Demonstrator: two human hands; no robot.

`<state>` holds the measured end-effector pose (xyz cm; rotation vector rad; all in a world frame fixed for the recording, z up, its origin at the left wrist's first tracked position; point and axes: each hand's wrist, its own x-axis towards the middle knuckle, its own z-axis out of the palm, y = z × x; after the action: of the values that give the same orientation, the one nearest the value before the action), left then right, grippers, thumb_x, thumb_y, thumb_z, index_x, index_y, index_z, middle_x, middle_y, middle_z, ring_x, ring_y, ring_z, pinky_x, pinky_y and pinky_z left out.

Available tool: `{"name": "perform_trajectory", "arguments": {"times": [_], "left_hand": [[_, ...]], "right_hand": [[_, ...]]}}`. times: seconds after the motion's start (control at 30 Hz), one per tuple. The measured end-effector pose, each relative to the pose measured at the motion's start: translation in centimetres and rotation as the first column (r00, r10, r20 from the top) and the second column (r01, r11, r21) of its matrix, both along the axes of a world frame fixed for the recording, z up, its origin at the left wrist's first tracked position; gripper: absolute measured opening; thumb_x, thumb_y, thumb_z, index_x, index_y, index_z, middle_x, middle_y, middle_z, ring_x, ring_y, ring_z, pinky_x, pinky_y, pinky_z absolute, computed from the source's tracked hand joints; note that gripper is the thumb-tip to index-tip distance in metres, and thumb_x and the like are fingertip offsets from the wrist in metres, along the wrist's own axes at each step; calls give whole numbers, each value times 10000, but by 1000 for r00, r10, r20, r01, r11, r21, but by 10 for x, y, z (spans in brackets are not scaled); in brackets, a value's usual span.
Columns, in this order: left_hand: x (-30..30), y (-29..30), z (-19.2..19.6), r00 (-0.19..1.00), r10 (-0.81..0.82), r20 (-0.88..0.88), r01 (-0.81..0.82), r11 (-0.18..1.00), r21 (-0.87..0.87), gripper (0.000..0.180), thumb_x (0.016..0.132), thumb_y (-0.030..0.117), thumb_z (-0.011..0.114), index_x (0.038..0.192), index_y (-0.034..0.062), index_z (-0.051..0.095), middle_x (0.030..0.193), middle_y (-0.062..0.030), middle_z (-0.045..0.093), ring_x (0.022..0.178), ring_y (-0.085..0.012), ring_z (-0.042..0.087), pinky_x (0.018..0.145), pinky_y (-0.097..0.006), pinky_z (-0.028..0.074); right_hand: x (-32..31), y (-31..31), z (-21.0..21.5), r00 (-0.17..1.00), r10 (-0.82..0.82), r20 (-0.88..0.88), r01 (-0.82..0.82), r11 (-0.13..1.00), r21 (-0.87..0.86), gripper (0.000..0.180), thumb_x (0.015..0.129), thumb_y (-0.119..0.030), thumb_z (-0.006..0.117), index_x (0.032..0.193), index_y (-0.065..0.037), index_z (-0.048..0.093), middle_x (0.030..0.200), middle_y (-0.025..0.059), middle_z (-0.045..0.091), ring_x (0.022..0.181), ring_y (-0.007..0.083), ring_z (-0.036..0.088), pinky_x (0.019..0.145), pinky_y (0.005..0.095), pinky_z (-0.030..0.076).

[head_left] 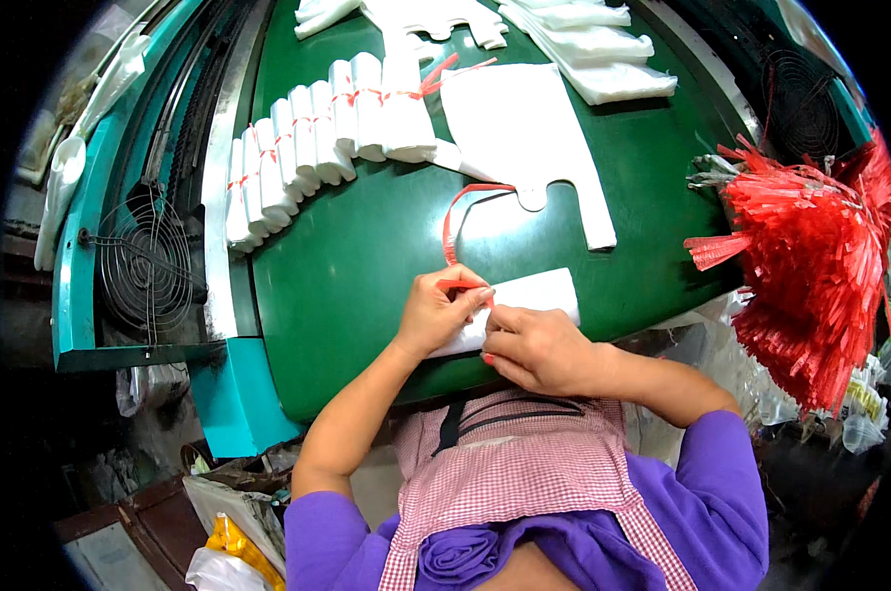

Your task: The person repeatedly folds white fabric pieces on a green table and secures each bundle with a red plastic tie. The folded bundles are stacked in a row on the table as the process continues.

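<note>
Close to the near edge of the green work surface (337, 315) lies a folded bundle of white plastic bags (544, 292). A red plastic strip (449, 231) curves up from behind my left hand toward the flat stack of white T-shirt bags (524, 118). My left hand (440, 310) is closed at the bundle's left end, pinching a piece of red strip between thumb and finger. Against it, on top of the bundle, my right hand (536, 347) is closed too; a bit of red shows under its fingers. The strip's ends are mostly hidden by my fingers.
Several tied white bag rolls (308, 138) stand in a row at the far left. More white bags (603, 49) lie at the far right. A thick bunch of red strips (800, 246) hangs at the right. Round wire fan guards (148, 266) flank the surface.
</note>
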<state>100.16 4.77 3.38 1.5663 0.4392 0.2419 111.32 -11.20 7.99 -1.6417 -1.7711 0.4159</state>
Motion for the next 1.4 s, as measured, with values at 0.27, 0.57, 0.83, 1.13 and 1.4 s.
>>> {"name": "perform_trajectory", "arguments": {"times": [0.27, 0.57, 0.83, 1.13, 1.4], "left_hand": [[-9, -16, 7, 899, -321, 298, -69, 568, 820, 122, 753, 76, 682, 763, 23, 573, 878, -102, 585, 747, -268, 584, 645, -343, 500], [-8, 64, 10, 997, 74, 18, -69, 788, 611, 68, 801, 46, 634, 779, 11, 580, 779, -119, 606, 666, -281, 605, 591, -346, 482], [-25, 118, -20, 926, 328, 188, -369, 679, 635, 109, 846, 111, 655, 867, 7, 630, 807, -83, 619, 683, -169, 585, 640, -284, 473], [-28, 138, -30, 872, 451, 192, -448, 575, 685, 79, 845, 119, 644, 856, 43, 625, 817, -55, 604, 634, -181, 587, 587, -297, 471], [-33, 143, -34, 861, 435, 263, -494, 597, 632, 46, 842, 49, 624, 861, 8, 620, 790, -87, 604, 619, -182, 582, 575, -289, 467]], "right_hand": [[22, 19, -24, 716, -266, -645, 98, 954, -285, 224, 864, -4, 494, 1039, 20, 630, 831, 87, 614, 672, 166, 605, 584, 273, 485], [-5, -2, -9, 997, 70, 16, -71, 995, 67, 147, 733, -106, 656, 779, -23, 544, 823, 139, 515, 760, 305, 557, 650, 391, 491], [45, 63, -17, 922, 66, 381, -42, 997, -70, 671, 723, -130, 628, 1345, -21, 402, 1100, 175, 598, 971, 303, 607, 840, 379, 490], [141, 262, -56, 827, -527, -198, 536, 844, -7, 686, 931, -399, 516, 1439, 0, 285, 1322, 290, 480, 1255, 385, 458, 1047, 382, 351], [149, 203, -11, 894, -333, 299, 297, 941, 160, 596, 813, -381, 667, 1258, -9, 530, 1218, 227, 572, 1124, 366, 545, 990, 411, 415]]}}
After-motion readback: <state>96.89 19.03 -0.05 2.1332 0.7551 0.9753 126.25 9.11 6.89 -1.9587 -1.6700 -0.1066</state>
